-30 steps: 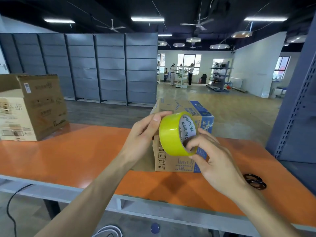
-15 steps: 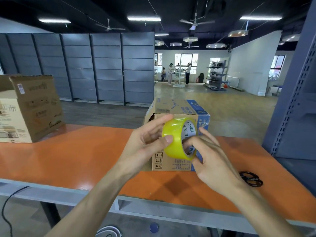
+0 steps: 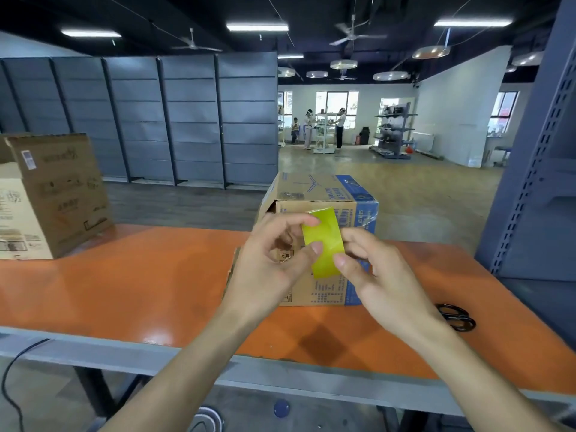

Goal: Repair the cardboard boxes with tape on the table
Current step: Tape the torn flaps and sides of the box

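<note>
- Head view: the yellow tape roll (image 3: pixel 324 241) is held in the air between both hands, above the orange table (image 3: pixel 124 282) and in front of the near face of the cardboard box (image 3: pixel 311 188).
- The left hand (image 3: pixel 274 266) is on the roll's left side. It pinches the roll with its forefinger curled over the upper corner and its thumb pressed on the left edge lower down.
- The right hand (image 3: pixel 380 275) is on the roll's right side. Its thumb and forefinger nip the right edge at about mid-height, and the other fingers are curled behind.
- The roll is seen edge-on, so only its outer yellow band shows as a tall strip. The strip's long side runs up and down, with the top leaning slightly left. The flat faces of the roll look left and right, toward the two palms, and the hole cannot be seen.
- The cardboard box stands on the table just behind the hands. It has a blue panel on its right end, and a flap stands out from its left end.
- A second cardboard box (image 3: pixel 56 194) stands well apart at the table's far left.
- Black scissors (image 3: pixel 456 316) lie on the table to the right of the right wrist, near the front edge.
- Grey shelving (image 3: pixel 187 120) lines the far wall.
</note>
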